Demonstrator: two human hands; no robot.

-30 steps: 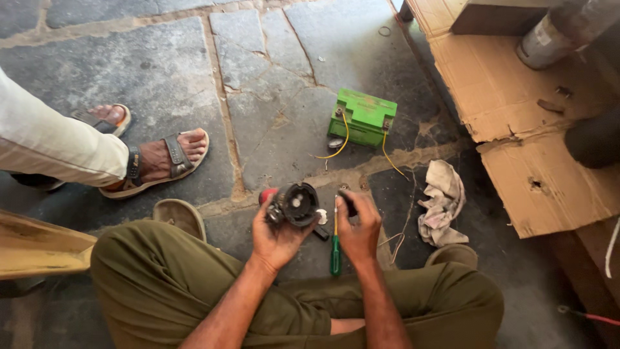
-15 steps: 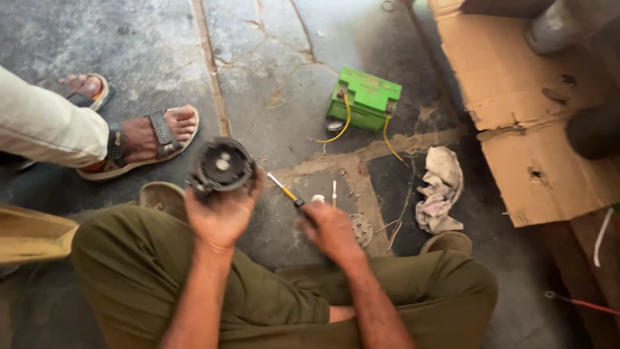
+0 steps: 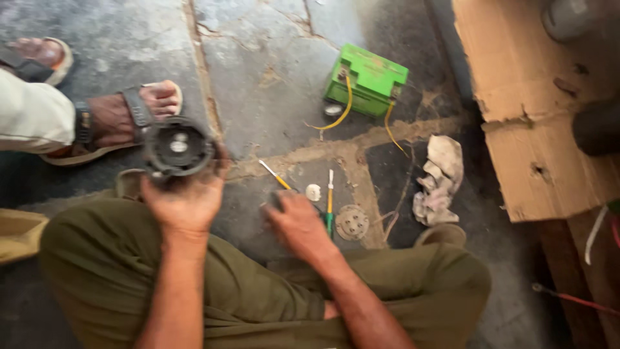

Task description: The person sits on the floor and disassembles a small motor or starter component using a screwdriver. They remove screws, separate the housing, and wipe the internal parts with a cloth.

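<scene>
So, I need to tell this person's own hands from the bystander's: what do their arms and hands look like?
Both forearms are bare, with no sleeves in view. The left hand and right hand wear no gloves, and no rings or watch show. Olive-green trousers cover the legs beneath them.

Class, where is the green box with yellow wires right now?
In the head view, the green box sits on the stone floor, upper centre-right, left of the cardboard, above the rag.

Probably floor-level repair workshop: stone floor (image 3: 271, 71), screwdrivers (image 3: 329, 200), battery (image 3: 367, 79).
</scene>
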